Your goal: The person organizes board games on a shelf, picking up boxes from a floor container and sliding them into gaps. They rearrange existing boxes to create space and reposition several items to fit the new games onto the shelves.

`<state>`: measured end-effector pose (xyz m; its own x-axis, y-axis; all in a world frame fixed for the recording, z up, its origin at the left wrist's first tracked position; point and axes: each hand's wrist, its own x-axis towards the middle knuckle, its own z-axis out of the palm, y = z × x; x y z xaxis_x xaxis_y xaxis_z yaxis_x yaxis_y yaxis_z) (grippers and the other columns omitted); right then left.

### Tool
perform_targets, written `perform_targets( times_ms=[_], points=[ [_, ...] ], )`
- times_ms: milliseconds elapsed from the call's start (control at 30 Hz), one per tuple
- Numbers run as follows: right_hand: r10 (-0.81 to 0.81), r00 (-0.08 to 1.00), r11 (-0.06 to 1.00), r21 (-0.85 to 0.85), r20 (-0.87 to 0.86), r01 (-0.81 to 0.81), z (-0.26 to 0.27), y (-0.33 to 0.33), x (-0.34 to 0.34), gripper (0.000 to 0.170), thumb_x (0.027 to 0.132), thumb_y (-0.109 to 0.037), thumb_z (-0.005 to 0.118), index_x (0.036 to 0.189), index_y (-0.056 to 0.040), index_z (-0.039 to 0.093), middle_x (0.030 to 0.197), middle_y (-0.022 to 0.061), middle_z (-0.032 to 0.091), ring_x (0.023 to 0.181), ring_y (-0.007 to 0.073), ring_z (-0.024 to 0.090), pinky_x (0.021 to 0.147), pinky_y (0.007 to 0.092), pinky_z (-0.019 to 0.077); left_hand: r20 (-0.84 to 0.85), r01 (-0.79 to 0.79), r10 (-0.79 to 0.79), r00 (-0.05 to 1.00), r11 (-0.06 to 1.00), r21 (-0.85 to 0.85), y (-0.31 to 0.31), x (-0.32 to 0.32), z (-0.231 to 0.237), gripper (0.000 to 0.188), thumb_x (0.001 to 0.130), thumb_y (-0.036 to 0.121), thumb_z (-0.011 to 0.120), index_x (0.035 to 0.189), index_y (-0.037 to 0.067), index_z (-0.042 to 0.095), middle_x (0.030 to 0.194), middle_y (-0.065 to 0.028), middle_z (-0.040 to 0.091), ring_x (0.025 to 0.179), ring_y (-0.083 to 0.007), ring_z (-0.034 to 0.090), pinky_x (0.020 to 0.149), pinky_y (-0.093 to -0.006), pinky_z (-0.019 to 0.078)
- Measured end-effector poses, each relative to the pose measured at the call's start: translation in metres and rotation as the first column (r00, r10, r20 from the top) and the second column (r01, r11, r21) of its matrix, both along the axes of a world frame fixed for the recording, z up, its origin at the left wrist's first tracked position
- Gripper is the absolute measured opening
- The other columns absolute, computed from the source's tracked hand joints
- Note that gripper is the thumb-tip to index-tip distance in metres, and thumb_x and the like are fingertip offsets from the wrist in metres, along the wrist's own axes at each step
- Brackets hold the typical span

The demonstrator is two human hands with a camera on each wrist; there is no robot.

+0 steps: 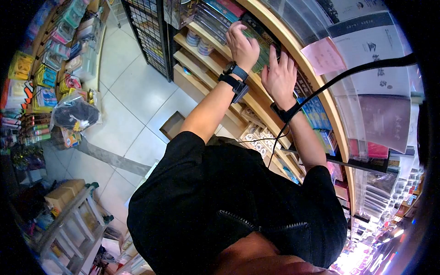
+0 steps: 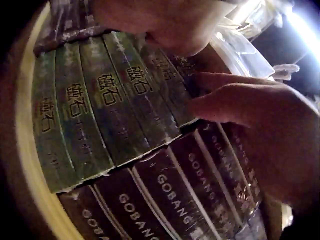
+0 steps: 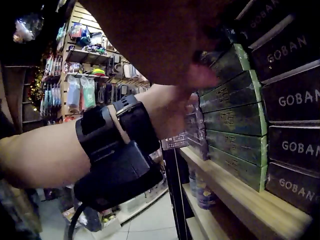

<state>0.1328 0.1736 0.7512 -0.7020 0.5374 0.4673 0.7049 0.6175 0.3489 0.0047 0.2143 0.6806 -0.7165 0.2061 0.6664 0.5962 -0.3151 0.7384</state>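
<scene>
In the head view my left hand [image 1: 243, 48] lies at the row of green boxes [image 2: 107, 100], its fingers loosely bent. My right hand [image 1: 279, 78] reaches onto the same row with straight fingers. In the left wrist view, the right hand's fingertips [image 2: 205, 105] rest at the upper end of the green boxes, while the left hand [image 2: 165, 22] covers part of their tops. The green boxes stand tightly side by side in plastic wrap. Dark boxes lettered GOBANG [image 2: 165, 185] adjoin them. The right wrist view shows the left hand [image 3: 175, 115] beside the row, its fingertips hidden.
The boxes stand on a wooden shelf [image 3: 235, 185] with lower shelves [image 1: 201, 62] beneath. A black wire rack [image 1: 153, 41] stands to the left. A black cable [image 1: 357, 75] crosses on the right, near pinned papers [image 1: 325, 55]. A stepladder [image 1: 68, 233] is at lower left.
</scene>
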Motion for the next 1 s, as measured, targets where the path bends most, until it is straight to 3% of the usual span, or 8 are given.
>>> perform_targets(
  times_ms=[500, 1000],
  points=[
    [0.016, 0.998, 0.999, -0.047, -0.053, -0.018, -0.0017, 0.003, 0.0022, 0.057, 0.073, -0.018, 0.059, 0.128, -0.0084, 0.045, 0.122, 0.0189, 0.048, 0.101, 0.0336, 0.051, 0.087, 0.0415, 0.0422, 0.144, 0.062, -0.058, 0.988, 0.998, -0.026, 0.0061, 0.0024, 0.0003, 0.03, 0.067, -0.004, 0.046, 0.095, 0.002, 0.039, 0.105, -0.0193, 0.046, 0.102, -0.0375, 0.042, 0.093, -0.0458, 0.0289],
    [0.055, 0.994, 0.997, -0.043, -0.091, -0.06, -0.0026, 0.0046, 0.0042, 0.056, 0.073, -0.014, 0.057, 0.127, -0.0078, 0.045, 0.12, 0.0187, 0.048, 0.101, 0.034, 0.05, 0.085, 0.0423, 0.0426, 0.11, 0.03, -0.032, 0.993, 0.999, 0.014, 0.0072, 0.0016, 0.0004, 0.03, 0.065, -0.006, 0.044, 0.093, 0.002, 0.037, 0.104, -0.0202, 0.045, 0.101, -0.038, 0.041, 0.091, -0.0452, 0.0301]
  ],
)
